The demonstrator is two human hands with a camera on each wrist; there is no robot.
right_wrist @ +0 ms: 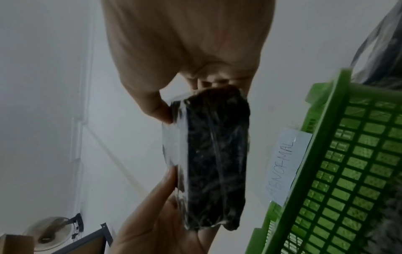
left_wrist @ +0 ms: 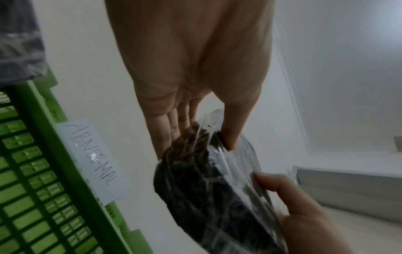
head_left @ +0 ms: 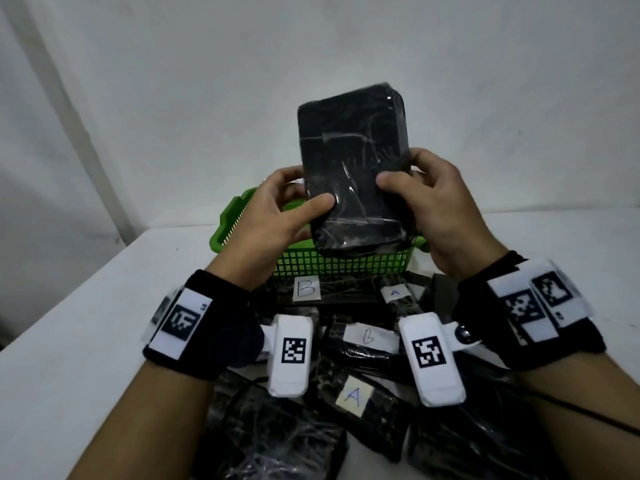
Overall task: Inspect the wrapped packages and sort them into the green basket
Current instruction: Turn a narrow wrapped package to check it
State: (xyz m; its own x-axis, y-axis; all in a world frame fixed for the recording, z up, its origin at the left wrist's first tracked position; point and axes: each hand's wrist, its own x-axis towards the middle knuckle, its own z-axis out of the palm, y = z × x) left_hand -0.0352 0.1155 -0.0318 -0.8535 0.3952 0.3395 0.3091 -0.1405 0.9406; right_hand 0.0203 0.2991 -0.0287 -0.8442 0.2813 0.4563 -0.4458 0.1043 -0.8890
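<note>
Above the green basket (head_left: 332, 263) I grip one black package (head_left: 356, 168) with left hand (head_left: 273, 209) and right hand (head_left: 436, 209), inspecting; next, judge it and drop it in.

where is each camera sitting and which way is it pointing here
Head: on the head, looking forward and down at both hands, left hand and right hand, holding the wrapped package above the green basket.
Left wrist: along the left palm to the package.
Right wrist: along the right palm likewise.
Both wrist views share the basket's ABNORMAL label.
</note>
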